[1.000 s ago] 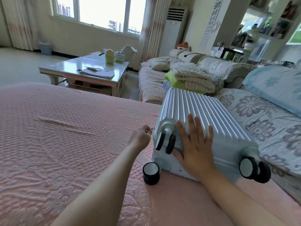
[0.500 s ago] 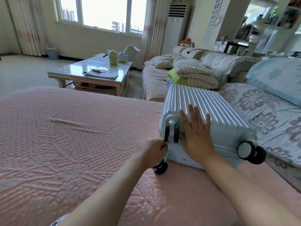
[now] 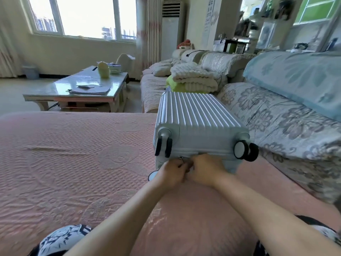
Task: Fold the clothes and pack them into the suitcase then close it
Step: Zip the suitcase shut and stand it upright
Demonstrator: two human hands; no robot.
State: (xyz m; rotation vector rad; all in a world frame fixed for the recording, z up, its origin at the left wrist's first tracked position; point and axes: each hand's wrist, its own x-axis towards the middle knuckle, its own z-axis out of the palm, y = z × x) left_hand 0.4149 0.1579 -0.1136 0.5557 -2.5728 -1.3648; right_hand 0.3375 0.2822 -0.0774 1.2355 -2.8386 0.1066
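A silver ribbed suitcase lies flat and closed on the pink bedspread, its wheeled end toward me. Both hands meet at the zipper seam on that end, between the black wheels. My left hand pinches a small metal zipper pull. My right hand has its fingers curled at the seam just right of it; what it pinches is hidden. No loose clothes are visible on the bed.
A floral sofa runs along the right with a blue pillow and a folded white blanket behind the suitcase. A glass coffee table stands beyond the bed's far edge. My knees show at the bottom.
My right hand left the suitcase top and came down to the zipper seam. My left hand moved right along the seam from the left wheel to meet it.
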